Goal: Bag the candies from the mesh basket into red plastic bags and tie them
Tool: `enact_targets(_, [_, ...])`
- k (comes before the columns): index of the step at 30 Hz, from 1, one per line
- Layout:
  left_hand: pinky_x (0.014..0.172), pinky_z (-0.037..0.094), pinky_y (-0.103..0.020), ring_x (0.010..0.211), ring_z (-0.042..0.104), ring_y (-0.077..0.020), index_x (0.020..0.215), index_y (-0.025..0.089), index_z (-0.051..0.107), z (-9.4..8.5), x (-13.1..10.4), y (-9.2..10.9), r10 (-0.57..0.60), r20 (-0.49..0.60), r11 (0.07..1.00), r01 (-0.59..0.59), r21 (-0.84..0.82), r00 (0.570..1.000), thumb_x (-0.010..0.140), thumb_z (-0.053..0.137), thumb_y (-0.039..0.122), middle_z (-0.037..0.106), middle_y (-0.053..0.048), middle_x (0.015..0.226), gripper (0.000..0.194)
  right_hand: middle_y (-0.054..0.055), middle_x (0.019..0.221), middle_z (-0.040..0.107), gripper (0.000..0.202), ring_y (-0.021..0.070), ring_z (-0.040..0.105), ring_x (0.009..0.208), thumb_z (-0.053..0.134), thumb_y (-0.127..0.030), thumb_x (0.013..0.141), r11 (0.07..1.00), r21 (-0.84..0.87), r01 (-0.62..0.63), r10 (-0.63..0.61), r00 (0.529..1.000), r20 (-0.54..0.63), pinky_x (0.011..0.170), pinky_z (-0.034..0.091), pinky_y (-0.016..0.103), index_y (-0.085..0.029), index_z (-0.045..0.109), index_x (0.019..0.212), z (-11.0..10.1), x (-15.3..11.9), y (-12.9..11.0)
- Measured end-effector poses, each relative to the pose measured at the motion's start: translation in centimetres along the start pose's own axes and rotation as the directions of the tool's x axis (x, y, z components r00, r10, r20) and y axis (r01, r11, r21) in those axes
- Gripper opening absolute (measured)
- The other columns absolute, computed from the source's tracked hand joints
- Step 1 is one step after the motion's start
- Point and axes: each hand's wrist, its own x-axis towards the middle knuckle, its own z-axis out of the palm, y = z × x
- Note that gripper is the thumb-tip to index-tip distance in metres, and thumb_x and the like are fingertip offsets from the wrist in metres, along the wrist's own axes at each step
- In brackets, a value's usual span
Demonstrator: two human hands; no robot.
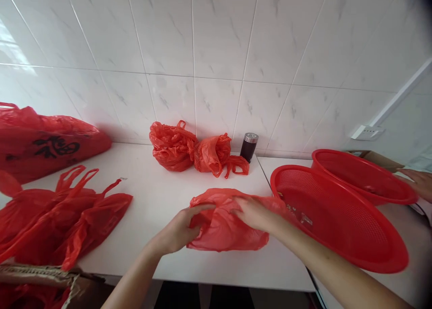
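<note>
A thin red plastic bag (229, 237) lies spread on the white table in front of me. My left hand (178, 230) holds the bag's left edge, its thumb low and its fingers partly tucked under the film. On the upper right of the same bag, my right hand (251, 212) has its fingers bent into the film, gripping it; some fingertips are hidden in the folds. What the bag contains, if anything, I cannot make out. A red perforated plastic basket (340, 223), with a few small clear packets (306, 219) inside, stands just right of my right hand.
Bunched red bags (173, 147) and a dark tumbler (249, 147) stand along the tiled wall. More red bags (77, 214) lie on the left, above a cardboard box (76, 286). Beyond the basket is a second red basket (364, 176), with another person's hand (418, 183) at its rim.
</note>
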Motion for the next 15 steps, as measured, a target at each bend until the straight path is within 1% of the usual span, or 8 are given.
enact_targets(2, [0.053,0.039,-0.021,0.056,0.048,-0.0091,0.146,0.026,0.036,0.0,0.0,0.2,0.003,-0.047,0.967,-0.014,-0.255,0.999,0.070,0.048,0.006,0.067,-0.002,0.089,0.080,0.011,0.138,0.051,0.066,0.0329,0.054,0.118,0.059,-0.029,0.080,0.993,-0.062,-0.097,0.101,0.993,0.061,0.091,0.046,0.043,-0.028,0.039,0.144,1.2,0.7,0.2])
enact_targets(5, [0.063,0.041,-0.023,0.064,0.052,-0.0100,0.149,0.025,0.029,-0.6,0.3,-0.2,-0.034,-0.180,0.857,-0.064,-0.512,0.983,0.070,0.055,0.012,0.065,-0.001,0.086,0.084,0.005,0.156,0.024,0.093,0.0368,0.053,0.119,0.069,-0.018,0.069,0.985,-0.080,-0.156,0.171,0.951,0.256,0.082,0.050,0.044,-0.043,0.025,0.147,1.9,1.0,1.0])
enact_targets(6, [0.065,0.041,-0.023,0.065,0.053,-0.0108,0.149,0.024,0.029,-0.8,0.4,-0.4,-0.060,-0.197,0.841,-0.057,-0.537,0.979,0.070,0.056,0.013,0.064,-0.001,0.085,0.085,0.001,0.157,0.019,0.092,0.0362,0.052,0.121,0.069,-0.019,0.070,0.990,-0.027,-0.137,0.139,0.948,0.285,0.083,0.051,0.044,-0.046,0.024,0.146,1.6,0.8,1.1])
enact_targets(8, [0.062,0.040,-0.023,0.063,0.053,-0.0113,0.150,0.023,0.028,-1.0,0.5,-0.9,-0.115,-0.184,0.855,0.004,-0.519,0.976,0.070,0.056,0.014,0.064,0.000,0.077,0.085,0.001,0.155,0.027,0.080,0.0326,0.050,0.125,0.068,-0.029,0.074,0.982,0.187,-0.032,-0.026,0.953,0.301,0.091,0.048,0.043,-0.042,0.032,0.145,0.2,0.0,1.2])
enact_targets(10, [0.061,0.039,-0.023,0.060,0.051,-0.0114,0.150,0.022,0.026,-0.8,0.5,-1.1,-0.149,-0.168,0.878,0.053,-0.475,0.974,0.072,0.054,0.014,0.063,0.000,0.073,0.084,0.006,0.143,0.047,0.066,0.0269,0.051,0.124,0.065,-0.040,0.080,0.865,0.493,0.090,-0.247,0.932,0.264,0.098,0.045,0.039,-0.031,0.043,0.141,-2.1,-1.0,1.3])
enact_targets(12, [0.062,0.040,-0.024,0.061,0.052,-0.0119,0.150,0.023,0.026,-0.4,0.4,-0.9,-0.168,-0.158,0.890,0.081,-0.448,0.973,0.073,0.053,0.015,0.065,0.000,0.074,0.082,0.010,0.128,0.059,0.054,0.0226,0.058,0.115,0.058,-0.045,0.085,0.712,0.682,0.165,-0.344,0.929,0.135,0.097,0.047,0.036,-0.024,0.049,0.135,-4.4,-1.6,2.1])
enact_targets(13, [0.063,0.041,-0.024,0.063,0.053,-0.0125,0.150,0.024,0.027,-0.2,0.3,-0.7,-0.175,-0.158,0.894,0.089,-0.440,0.972,0.073,0.053,0.015,0.066,0.000,0.077,0.081,0.010,0.124,0.061,0.050,0.0215,0.061,0.110,0.054,-0.045,0.088,0.694,0.695,0.187,-0.305,0.951,0.048,0.094,0.048,0.036,-0.022,0.051,0.132,-5.4,-1.6,2.9])
enact_targets(15, [0.068,0.043,-0.026,0.069,0.057,-0.0146,0.150,0.024,0.029,0.2,0.0,-0.4,-0.185,-0.159,0.896,0.100,-0.433,0.970,0.075,0.053,0.018,0.068,-0.002,0.083,0.079,0.012,0.121,0.062,0.044,0.0213,0.062,0.106,0.051,-0.043,0.090,0.816,0.561,0.137,-0.079,0.989,-0.126,0.089,0.050,0.036,-0.021,0.052,0.129,-6.7,-1.4,5.6])
